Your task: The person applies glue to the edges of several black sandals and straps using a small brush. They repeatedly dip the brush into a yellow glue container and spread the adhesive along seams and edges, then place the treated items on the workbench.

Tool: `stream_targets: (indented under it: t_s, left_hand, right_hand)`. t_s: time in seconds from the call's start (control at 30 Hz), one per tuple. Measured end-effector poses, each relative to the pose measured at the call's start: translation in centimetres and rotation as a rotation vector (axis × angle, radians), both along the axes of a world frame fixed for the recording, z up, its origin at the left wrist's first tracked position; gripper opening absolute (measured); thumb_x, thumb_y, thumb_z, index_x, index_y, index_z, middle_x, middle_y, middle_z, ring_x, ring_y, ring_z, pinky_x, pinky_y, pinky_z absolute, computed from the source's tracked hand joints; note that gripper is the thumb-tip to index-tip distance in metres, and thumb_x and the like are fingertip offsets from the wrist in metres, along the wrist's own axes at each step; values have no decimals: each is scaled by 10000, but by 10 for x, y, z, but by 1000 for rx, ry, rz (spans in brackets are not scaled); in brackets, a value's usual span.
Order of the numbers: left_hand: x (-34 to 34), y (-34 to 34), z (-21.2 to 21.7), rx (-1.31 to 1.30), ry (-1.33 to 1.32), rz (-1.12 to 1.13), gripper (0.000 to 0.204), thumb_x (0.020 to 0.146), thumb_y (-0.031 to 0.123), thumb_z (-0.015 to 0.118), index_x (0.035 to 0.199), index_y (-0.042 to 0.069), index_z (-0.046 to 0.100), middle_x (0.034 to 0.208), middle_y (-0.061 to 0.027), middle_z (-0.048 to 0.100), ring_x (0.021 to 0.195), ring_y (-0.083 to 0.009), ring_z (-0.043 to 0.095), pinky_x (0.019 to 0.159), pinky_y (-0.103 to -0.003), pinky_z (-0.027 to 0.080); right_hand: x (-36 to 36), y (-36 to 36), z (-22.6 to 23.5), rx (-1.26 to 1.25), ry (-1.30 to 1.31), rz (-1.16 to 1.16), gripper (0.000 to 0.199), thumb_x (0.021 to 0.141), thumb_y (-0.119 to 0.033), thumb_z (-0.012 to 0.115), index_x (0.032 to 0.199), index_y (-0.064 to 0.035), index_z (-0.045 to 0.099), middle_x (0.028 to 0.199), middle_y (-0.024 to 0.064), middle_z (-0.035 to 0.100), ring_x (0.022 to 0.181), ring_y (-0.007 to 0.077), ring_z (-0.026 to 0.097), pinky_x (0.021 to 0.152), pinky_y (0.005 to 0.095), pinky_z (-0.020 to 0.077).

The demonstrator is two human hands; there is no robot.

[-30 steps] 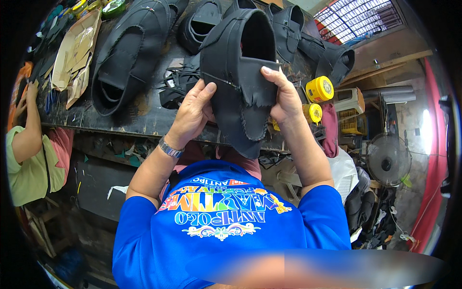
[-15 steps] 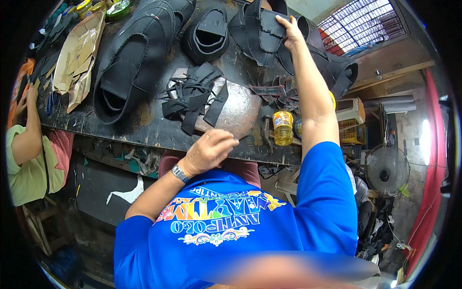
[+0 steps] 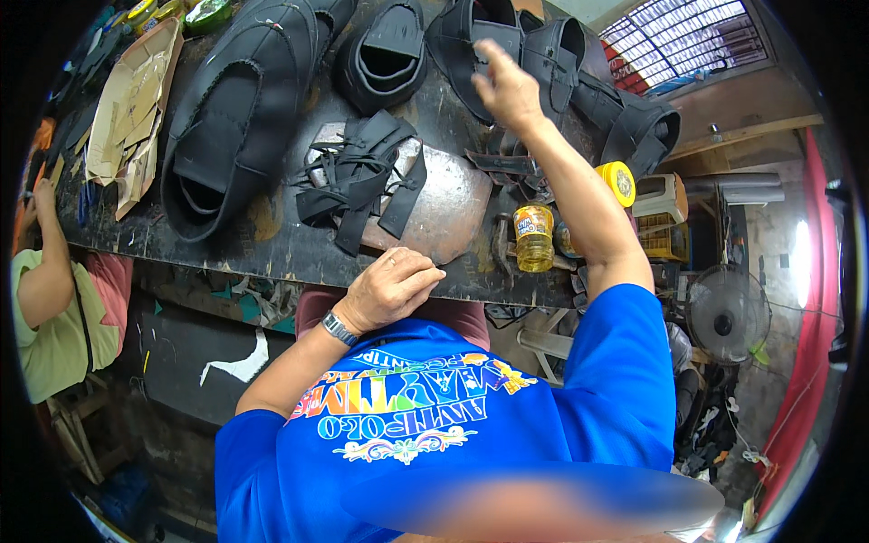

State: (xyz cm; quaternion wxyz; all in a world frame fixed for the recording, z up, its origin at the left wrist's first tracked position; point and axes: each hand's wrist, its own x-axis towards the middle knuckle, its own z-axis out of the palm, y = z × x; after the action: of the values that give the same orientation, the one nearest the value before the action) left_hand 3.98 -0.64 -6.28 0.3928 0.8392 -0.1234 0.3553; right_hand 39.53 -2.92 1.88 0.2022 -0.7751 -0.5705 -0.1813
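Note:
My left hand rests at the near edge of the dark workbench, fingers loosely curled, holding nothing. Just beyond it lies a heap of black straps on a round metal plate. My right hand is raised over the far side of the bench, fingers apart and empty, above a row of black shoe uppers. A large black shoe lies to the left and a smaller black upper sits at the top middle.
A small bottle of yellow liquid stands by my right forearm, a yellow tape roll past it. Cardboard patterns lie at the bench's left end. Another person in a green shirt sits at left. A fan stands right.
One second ago both hands held a black shoe upper in front of me. It has since been set among the uppers at the far side; my left hand dropped to the bench edge, my right hand lifts away.

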Motion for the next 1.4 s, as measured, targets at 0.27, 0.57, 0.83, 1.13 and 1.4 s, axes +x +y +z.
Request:
stream_targets:
  t_s: [0.27, 0.57, 0.83, 1.13, 1.4]
  left_hand:
    - [1, -1, 1, 69, -2, 7, 259, 774, 15, 766, 1018, 40, 683, 966, -74, 667, 906, -243, 649, 836, -362, 524]
    - [0, -2, -4, 39, 4, 16, 273, 769, 22, 769, 1030, 56, 697, 951, -77, 671, 890, -261, 663, 849, -388, 533]
    - [0, -1, -2, 26, 15, 10, 255, 766, 10, 764, 1009, 53, 701, 941, -79, 672, 881, -262, 663, 830, -383, 532]
    - [2, -2, -1, 37, 25, 5, 263, 756, 6, 767, 1006, 52, 698, 933, -77, 665, 862, -266, 658, 809, -378, 529]
    - [1, -2, 0, 45, 31, 23, 278, 754, 4, 771, 1017, 55, 696, 925, -66, 665, 859, -254, 656, 802, -374, 528]
  right_hand:
    - [-12, -20, -25, -424, 64, -54, 747, 818, 62, 554, 1495, -185, 357, 1192, 231, 619, 1092, 442, 604, 928, 504, 521]
    - [12, 27, -58, -276, 237, 5, 778, 784, 72, 534, 1503, -128, 313, 1275, 288, 572, 1242, 481, 496, 1056, 539, 431]
    - [23, 48, -37, -64, 447, -98, 625, 804, -40, 581, 1407, -154, 462, 1254, 280, 613, 1193, 465, 578, 1013, 498, 470]
    - [91, -17, -25, 371, 662, -1266, 1033, 817, -133, 709, 1589, -167, 23, 1392, 258, 508, 1325, 427, 492, 1098, 517, 418]
    - [139, -22, -67, 436, 425, -846, 1065, 787, -41, 670, 1598, -49, -21, 1458, 375, 391, 1355, 477, 442, 1148, 452, 367]
